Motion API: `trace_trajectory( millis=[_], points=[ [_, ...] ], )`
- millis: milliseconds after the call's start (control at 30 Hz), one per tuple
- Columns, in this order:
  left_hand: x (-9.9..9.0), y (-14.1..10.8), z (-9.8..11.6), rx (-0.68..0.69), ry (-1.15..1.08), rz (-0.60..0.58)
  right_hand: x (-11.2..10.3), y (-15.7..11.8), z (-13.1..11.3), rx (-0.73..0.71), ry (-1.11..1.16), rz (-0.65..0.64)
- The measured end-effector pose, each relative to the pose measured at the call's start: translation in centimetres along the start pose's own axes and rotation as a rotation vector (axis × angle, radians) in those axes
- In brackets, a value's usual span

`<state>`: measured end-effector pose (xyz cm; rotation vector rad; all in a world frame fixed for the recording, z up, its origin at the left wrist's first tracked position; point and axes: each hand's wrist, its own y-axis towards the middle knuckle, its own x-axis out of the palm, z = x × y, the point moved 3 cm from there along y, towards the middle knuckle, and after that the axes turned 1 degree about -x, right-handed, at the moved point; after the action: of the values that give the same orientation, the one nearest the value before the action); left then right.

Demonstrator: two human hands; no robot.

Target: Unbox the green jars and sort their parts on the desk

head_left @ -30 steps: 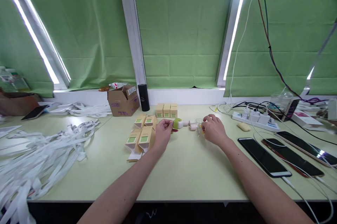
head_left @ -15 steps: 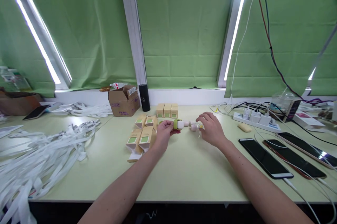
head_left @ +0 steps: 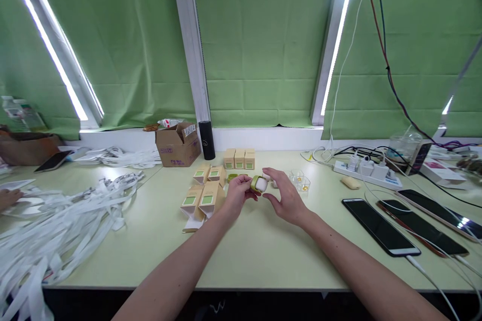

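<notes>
Because only the left hand (head_left: 238,193) pinches the green-and-white piece (head_left: 259,184), the right hand (head_left: 288,201) seemingly empty, fingers parted, a nudge could knock it loose.

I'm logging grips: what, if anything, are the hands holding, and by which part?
The left hand holds a small green-and-white item by its green outer part. The right hand is open beside it; whether it touches is unclear.

Back wall: green fabric blinds (head_left: 263,44) between pale window frames (head_left: 191,34), slanted in view; bright light strips (head_left: 340,34) along some edges. White ledge (head_left: 244,137) beneath. Pale yellow-green worktop (head_left: 263,255) below it, seam at left. Space under front edge: dark.
</notes>
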<state>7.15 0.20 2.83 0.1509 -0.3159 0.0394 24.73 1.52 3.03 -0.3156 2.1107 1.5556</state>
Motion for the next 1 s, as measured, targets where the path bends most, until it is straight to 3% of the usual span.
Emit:
trace_trajectory(
  millis=[167, 333, 567, 733, 1000],
  points=[
    [0.1, 0.0, -0.4, -0.06, 0.049, -0.037, 0.6, -0.2, -0.1, -0.036, 0.051, -0.037],
    [0.1, 0.2, -0.9, -0.069, 0.101, -0.047, 0.9, -0.4, 0.2, 0.038, 0.084, -0.03],
    [-0.5, 0.4, -0.3, 0.164, 0.236, 0.086, 0.6, -0.3, 0.9, 0.19, 0.11, 0.046],
    [0.0, -0.1, 0.1, 0.263, 0.289, 0.025, 0.6, -0.4, 1.7, 0.231, 0.065, 0.034],
    [0.8, -0.6, -0.1, 0.191, 0.265, -0.088, 0.6, -0.5, 1.5, 0.222, 0.039, -0.027]
  ],
)
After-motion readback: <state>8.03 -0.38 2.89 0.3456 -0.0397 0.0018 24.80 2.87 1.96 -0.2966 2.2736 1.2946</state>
